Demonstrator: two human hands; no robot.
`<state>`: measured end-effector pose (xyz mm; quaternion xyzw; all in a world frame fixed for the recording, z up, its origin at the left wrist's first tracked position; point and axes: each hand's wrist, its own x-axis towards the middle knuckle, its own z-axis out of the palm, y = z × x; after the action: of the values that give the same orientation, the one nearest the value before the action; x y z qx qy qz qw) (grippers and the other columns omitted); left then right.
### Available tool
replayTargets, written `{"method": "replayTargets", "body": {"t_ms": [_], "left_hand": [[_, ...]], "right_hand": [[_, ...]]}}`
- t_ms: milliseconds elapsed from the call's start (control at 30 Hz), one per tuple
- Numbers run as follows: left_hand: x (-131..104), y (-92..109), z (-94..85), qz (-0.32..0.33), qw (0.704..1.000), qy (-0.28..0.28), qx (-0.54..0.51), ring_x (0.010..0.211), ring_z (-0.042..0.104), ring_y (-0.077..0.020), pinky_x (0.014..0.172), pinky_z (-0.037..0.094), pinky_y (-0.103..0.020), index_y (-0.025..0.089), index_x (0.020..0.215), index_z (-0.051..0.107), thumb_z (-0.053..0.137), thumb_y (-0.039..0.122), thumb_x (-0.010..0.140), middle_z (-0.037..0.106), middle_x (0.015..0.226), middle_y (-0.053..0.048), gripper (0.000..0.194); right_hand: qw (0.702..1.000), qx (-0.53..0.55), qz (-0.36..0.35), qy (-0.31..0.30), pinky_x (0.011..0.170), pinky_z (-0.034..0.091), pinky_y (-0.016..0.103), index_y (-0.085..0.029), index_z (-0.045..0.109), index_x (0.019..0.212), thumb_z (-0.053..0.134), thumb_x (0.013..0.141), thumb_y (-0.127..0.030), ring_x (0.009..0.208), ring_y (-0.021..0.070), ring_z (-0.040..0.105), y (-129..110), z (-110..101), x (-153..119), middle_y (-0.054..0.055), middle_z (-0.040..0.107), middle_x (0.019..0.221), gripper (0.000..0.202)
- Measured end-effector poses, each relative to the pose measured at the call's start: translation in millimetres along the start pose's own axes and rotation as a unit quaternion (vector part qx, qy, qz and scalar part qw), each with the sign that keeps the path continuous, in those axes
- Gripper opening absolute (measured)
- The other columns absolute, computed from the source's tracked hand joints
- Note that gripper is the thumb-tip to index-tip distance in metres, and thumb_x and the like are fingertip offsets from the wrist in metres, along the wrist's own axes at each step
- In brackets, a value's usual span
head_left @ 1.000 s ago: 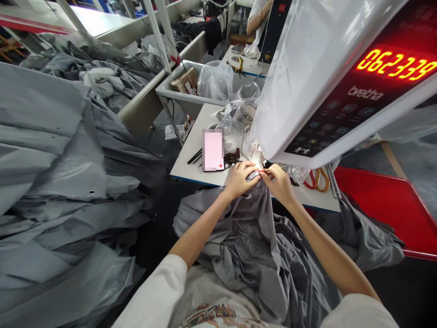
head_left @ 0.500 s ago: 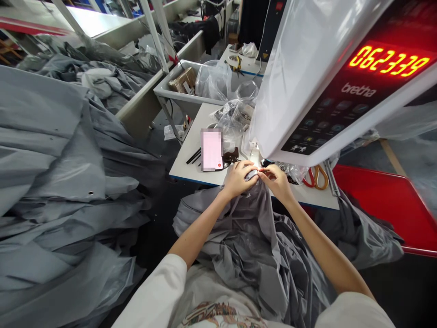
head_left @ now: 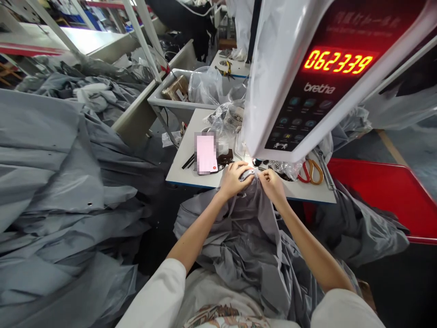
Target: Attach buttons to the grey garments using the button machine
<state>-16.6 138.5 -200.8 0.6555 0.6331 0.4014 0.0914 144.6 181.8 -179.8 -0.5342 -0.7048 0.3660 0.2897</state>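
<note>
Grey fabric (head_left: 239, 237) hangs from the table edge over my lap, its upper edge bunched up at the machine. My left hand (head_left: 234, 181) is closed on a folded part of that fabric, where a small round metal snap shows near the fingertips. Close on its right, my right hand (head_left: 271, 183) pinches the fabric edge between thumb and fingers. Both hands are just below the lit working point of the white machine (head_left: 259, 105), whose red display reads 062339. The fingertips partly hide the fabric edge.
A phone (head_left: 206, 154) lies on the white table (head_left: 180, 171) to the left. Scissors with red and orange handles (head_left: 311, 172) and plastic bags (head_left: 227, 120) lie around the machine. Heaped grey fabric (head_left: 68, 205) fills the left; a red surface (head_left: 372, 196) stands at right.
My right hand has drawn slightly away from the left one, and the snap on the fabric now shows. The camera view has shifted, so the machine appears further left.
</note>
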Motion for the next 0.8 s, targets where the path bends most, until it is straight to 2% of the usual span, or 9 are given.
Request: {"method": "replayTargets", "body": {"t_ms": [100,233,367,800], "left_hand": [[0.4,0.1,-0.2,-0.005,1.0,-0.01,0.006,0.108,0.052,-0.0182,0.098,0.041,-0.031,0.026,0.107,0.065,0.064,0.036,0.082,0.059,0.117,-0.002,0.027],[0.1,-0.2,0.3,0.001,1.0,-0.009,0.009,0.109,0.052,-0.0185,0.098,0.04,-0.031,0.025,0.107,0.065,0.065,0.035,0.081,0.059,0.117,-0.003,0.027],[0.0,-0.8,1.8,0.004,1.0,0.002,0.002,0.108,0.053,-0.0186,0.098,0.041,-0.032,0.023,0.105,0.065,0.066,0.034,0.081,0.059,0.116,-0.004,0.026],[0.1,0.5,2.3,0.006,1.0,0.008,-0.005,0.107,0.053,-0.0181,0.097,0.04,-0.031,0.021,0.104,0.065,0.067,0.032,0.08,0.06,0.114,-0.005,0.026]], "right_hand": [[0.999,0.031,-0.009,0.016,0.061,0.039,0.029,-0.021,0.05,0.08,0.047,0.085,-0.047,0.064,0.0173,0.053,2.7,4.5,4.4,0.0,0.057,0.069,0.027],[0.997,0.059,0.016,0.04,0.062,0.038,0.028,-0.021,0.048,0.079,0.041,0.086,-0.049,0.066,0.0171,0.051,0.6,12.6,8.6,0.0,0.056,0.07,0.03],[0.998,0.035,0.007,0.055,0.064,0.037,0.028,-0.021,0.048,0.08,0.049,0.081,-0.053,0.07,0.0184,0.052,-3.8,16.7,8.9,0.001,0.058,0.074,0.032],[0.994,0.006,-0.019,0.107,0.063,0.033,0.027,-0.022,0.047,0.084,0.043,0.086,-0.048,0.065,0.0174,0.051,2.8,29.2,3.8,0.0,0.058,0.071,0.026]]}}
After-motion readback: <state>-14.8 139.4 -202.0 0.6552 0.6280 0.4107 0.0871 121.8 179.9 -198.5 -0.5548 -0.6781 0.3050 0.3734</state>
